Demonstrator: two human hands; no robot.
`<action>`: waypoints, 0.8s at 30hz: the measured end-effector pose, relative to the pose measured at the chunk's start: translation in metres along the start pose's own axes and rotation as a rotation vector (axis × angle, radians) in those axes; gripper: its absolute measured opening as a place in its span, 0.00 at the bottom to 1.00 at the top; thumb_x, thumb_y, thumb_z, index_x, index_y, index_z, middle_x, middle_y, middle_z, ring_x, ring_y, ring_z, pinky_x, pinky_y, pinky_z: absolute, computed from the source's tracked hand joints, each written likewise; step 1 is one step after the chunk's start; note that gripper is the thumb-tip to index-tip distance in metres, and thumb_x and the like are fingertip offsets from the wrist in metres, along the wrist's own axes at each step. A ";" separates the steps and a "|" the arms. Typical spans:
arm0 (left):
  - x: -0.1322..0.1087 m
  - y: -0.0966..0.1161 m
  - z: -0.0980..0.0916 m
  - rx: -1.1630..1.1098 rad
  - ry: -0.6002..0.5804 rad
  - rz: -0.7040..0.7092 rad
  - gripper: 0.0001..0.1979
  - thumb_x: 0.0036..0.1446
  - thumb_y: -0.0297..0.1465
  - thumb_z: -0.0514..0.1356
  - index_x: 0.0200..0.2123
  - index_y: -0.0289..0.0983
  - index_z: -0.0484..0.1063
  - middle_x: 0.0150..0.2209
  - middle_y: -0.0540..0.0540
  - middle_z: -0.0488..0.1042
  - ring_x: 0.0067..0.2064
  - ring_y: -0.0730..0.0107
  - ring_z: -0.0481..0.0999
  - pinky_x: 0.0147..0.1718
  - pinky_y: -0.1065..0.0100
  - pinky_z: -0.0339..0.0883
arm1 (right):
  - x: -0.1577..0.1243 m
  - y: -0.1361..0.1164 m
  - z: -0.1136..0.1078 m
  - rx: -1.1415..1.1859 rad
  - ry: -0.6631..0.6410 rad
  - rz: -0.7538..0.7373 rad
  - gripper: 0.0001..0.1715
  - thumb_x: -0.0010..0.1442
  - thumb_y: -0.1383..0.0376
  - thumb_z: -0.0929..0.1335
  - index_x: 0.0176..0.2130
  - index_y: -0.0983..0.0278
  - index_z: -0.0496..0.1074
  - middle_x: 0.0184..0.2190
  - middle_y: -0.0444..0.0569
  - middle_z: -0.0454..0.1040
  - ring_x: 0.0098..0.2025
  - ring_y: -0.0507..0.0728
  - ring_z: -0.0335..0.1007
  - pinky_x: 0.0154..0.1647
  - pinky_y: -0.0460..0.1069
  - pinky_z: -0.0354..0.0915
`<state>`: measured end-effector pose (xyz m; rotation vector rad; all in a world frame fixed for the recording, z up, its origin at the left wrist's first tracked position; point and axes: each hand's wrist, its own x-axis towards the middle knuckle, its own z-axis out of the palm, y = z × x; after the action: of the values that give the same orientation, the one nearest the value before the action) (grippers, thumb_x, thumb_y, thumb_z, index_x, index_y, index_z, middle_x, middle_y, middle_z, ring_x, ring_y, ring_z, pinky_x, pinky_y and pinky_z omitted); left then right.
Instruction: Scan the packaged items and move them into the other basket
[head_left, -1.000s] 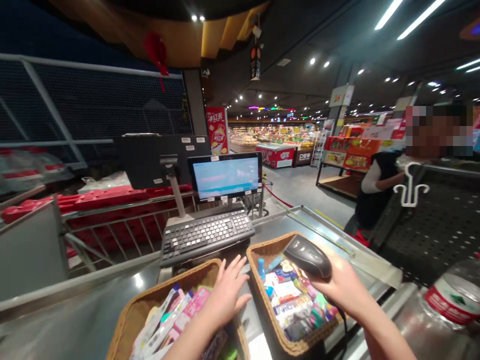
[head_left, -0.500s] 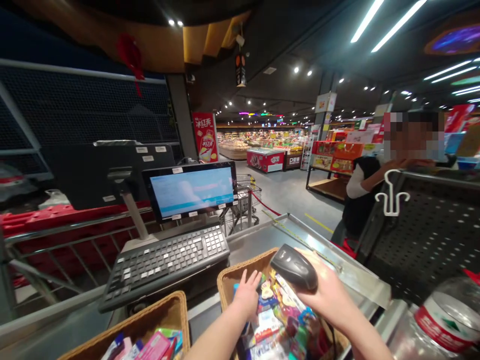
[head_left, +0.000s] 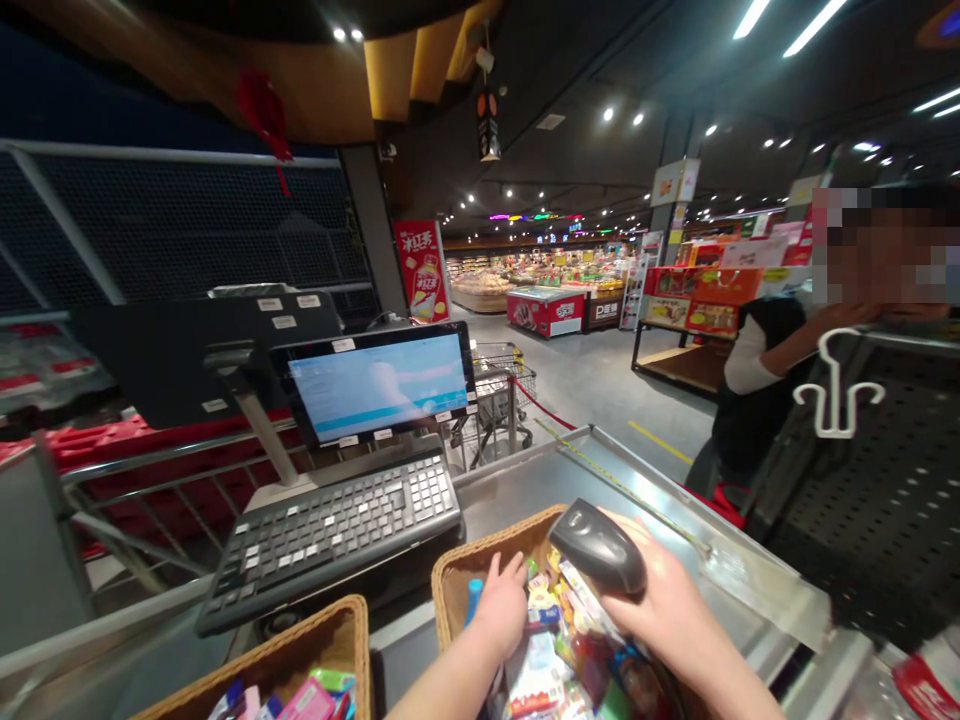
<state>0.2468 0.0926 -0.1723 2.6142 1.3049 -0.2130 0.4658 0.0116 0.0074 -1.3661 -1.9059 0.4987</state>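
My right hand is wrapped around a black handheld barcode scanner, held over a woven basket. Colourful packaged snacks fill that basket. Inside it, by the left wall, my left hand rests over the packets with its fingers spread. A blue bottle cap or similar blue piece shows beside my left wrist. A second woven basket, holding pink and green packets, stands at the lower left.
A black keyboard and a lit monitor stand to the left. The metal counter runs behind the basket. A white hanger hangs on a dark perforated panel at right. A person stands beyond the counter.
The view has turned slightly left, so the person and hanger appear farther right. My left hand sits slightly lower among the packets. The scanner stays in my right hand.
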 end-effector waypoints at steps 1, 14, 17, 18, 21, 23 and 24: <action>-0.001 -0.001 -0.004 -0.014 0.021 -0.005 0.24 0.53 0.32 0.59 0.53 0.34 0.76 0.64 0.34 0.67 0.71 0.48 0.53 0.69 0.42 0.39 | 0.000 0.001 -0.001 -0.005 -0.003 0.006 0.29 0.49 0.63 0.68 0.52 0.62 0.75 0.54 0.58 0.76 0.64 0.72 0.64 0.67 0.73 0.52; -0.082 -0.018 -0.056 -0.034 0.678 0.122 0.04 0.56 0.30 0.59 0.33 0.40 0.75 0.61 0.45 0.72 0.67 0.54 0.62 0.67 0.40 0.45 | -0.006 -0.003 0.003 -0.101 0.093 0.029 0.31 0.50 0.58 0.68 0.53 0.62 0.75 0.56 0.57 0.76 0.61 0.71 0.69 0.65 0.70 0.58; -0.107 -0.028 -0.071 0.025 0.795 0.133 0.02 0.55 0.29 0.61 0.33 0.40 0.73 0.60 0.44 0.72 0.66 0.55 0.63 0.68 0.41 0.43 | -0.007 -0.016 0.008 -0.113 0.065 0.017 0.30 0.51 0.57 0.68 0.53 0.62 0.75 0.57 0.57 0.75 0.62 0.71 0.67 0.66 0.71 0.56; -0.116 -0.032 -0.076 0.042 0.825 0.129 0.02 0.54 0.29 0.61 0.33 0.40 0.72 0.61 0.45 0.72 0.66 0.55 0.63 0.68 0.41 0.42 | -0.007 -0.022 0.011 -0.113 0.054 0.005 0.30 0.51 0.57 0.68 0.54 0.62 0.75 0.57 0.57 0.75 0.63 0.71 0.66 0.66 0.71 0.55; -0.140 -0.043 -0.091 0.097 0.894 0.092 0.03 0.55 0.29 0.61 0.35 0.40 0.72 0.61 0.47 0.72 0.66 0.58 0.63 0.69 0.42 0.38 | -0.008 -0.040 0.019 -0.103 0.016 -0.051 0.31 0.52 0.59 0.67 0.55 0.63 0.74 0.58 0.58 0.74 0.64 0.71 0.64 0.68 0.72 0.51; -0.157 -0.049 -0.100 0.145 0.922 0.064 0.03 0.57 0.29 0.59 0.36 0.41 0.72 0.61 0.48 0.72 0.65 0.59 0.64 0.69 0.42 0.37 | -0.008 -0.051 0.024 -0.096 -0.003 -0.079 0.32 0.50 0.60 0.68 0.55 0.63 0.74 0.58 0.59 0.74 0.65 0.72 0.63 0.68 0.72 0.48; -0.165 -0.052 -0.105 0.170 0.928 0.049 0.04 0.58 0.29 0.58 0.36 0.41 0.72 0.60 0.47 0.72 0.65 0.59 0.65 0.69 0.42 0.38 | -0.008 -0.055 0.027 -0.094 -0.004 -0.086 0.32 0.50 0.60 0.68 0.54 0.64 0.74 0.58 0.59 0.74 0.65 0.72 0.63 0.68 0.72 0.48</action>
<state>0.1104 0.0225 -0.0411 2.9859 1.4716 1.0593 0.4112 -0.0130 0.0241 -1.3362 -2.0041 0.3740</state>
